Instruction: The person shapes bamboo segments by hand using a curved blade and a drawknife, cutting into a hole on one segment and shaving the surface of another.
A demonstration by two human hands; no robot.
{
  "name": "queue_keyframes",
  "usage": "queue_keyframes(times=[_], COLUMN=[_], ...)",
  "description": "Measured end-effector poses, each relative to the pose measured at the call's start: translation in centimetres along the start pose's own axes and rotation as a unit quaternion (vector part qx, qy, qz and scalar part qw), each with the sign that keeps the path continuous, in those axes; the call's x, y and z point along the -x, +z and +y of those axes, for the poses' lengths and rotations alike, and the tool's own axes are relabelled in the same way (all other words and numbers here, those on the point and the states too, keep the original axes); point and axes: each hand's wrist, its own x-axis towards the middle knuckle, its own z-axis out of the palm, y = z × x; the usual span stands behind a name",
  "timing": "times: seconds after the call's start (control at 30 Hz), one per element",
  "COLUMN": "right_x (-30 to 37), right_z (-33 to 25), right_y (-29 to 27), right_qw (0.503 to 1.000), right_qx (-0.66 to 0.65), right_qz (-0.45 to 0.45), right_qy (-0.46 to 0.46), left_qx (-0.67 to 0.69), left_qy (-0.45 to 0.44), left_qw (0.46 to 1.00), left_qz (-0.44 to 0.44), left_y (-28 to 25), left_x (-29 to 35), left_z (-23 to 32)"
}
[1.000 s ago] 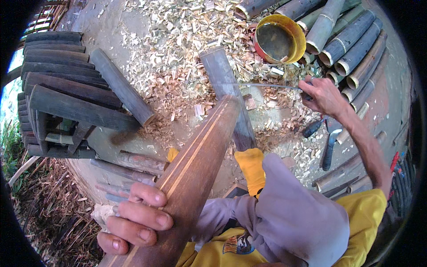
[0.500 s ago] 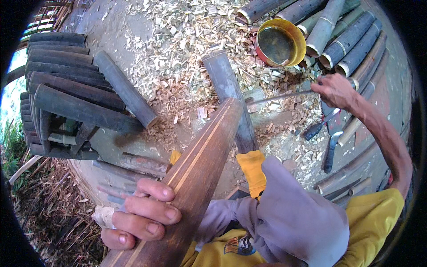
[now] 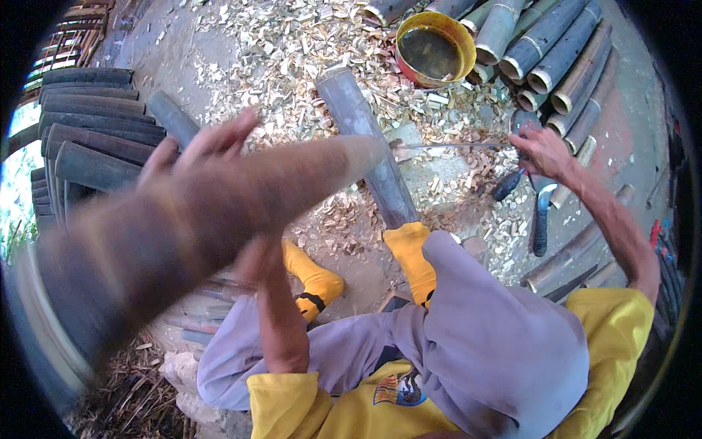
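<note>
My left hand is wrapped around a thick brown bamboo pole from beneath, its fingers showing beyond the far side. The pole is blurred by motion and lies slantwise across the left of the view, its wide ringed end close to me. Its narrow, cut end overlaps a grey split bamboo piece on the ground; whether they touch I cannot tell. At the right, my right hand is closed on a long thin knife, whose blade points left toward the pole's narrow end. The knife's handle is mostly hidden in my fist.
Pale wood chips cover the ground. A yellow bucket with dark liquid stands at the back, beside stacked bamboo poles. Dark split bamboo is piled at left. A black-handled tool lies near my right forearm. My yellow-socked feet flank the middle.
The pole has swung left and up toward the view, its wide end now at the far left. My left hand has moved farther away with it. My right hand keeps the knife.
</note>
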Motion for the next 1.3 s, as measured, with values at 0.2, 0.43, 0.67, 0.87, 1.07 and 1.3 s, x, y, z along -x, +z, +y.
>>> queue_keyframes(times=[0.2, 0.43, 0.67, 0.87, 1.07, 1.3], right_x=[3.7, 3.7, -0.1, 1.3, 16.3, 15.9], right_z=[-7.2, -16.5, -18.7, -20.1, -24.1, -22.4], right_y=[4.8, 5.6, 1.1, 5.7, 23.3, 21.0], right_qw=[0.916, 0.823, 0.764, 0.744, 0.804, 0.779], right_qx=[-0.306, -0.414, -0.499, -0.521, -0.319, -0.393], right_qz=[0.195, 0.277, 0.349, 0.327, 0.069, 0.06], right_qy=[0.173, 0.274, 0.212, 0.262, 0.497, 0.485], left_qx=[-0.006, -0.175, -0.084, 0.126, -0.034, -0.152], left_qy=[-0.129, -0.345, -0.289, -0.377, -0.293, -0.242], left_qw=[0.958, 0.884, 0.945, 0.914, 0.924, 0.911], left_qz=[0.254, 0.262, 0.129, 0.077, 0.243, 0.298], left_y=[2.4, -7.5, -2.0, 9.9, 3.6, -0.7], left_x=[5.5, 10.9, 6.0, 8.1, 11.3, 13.5], left_z=[-9.8, -13.7, -10.1, -6.1, -9.7, -10.9])
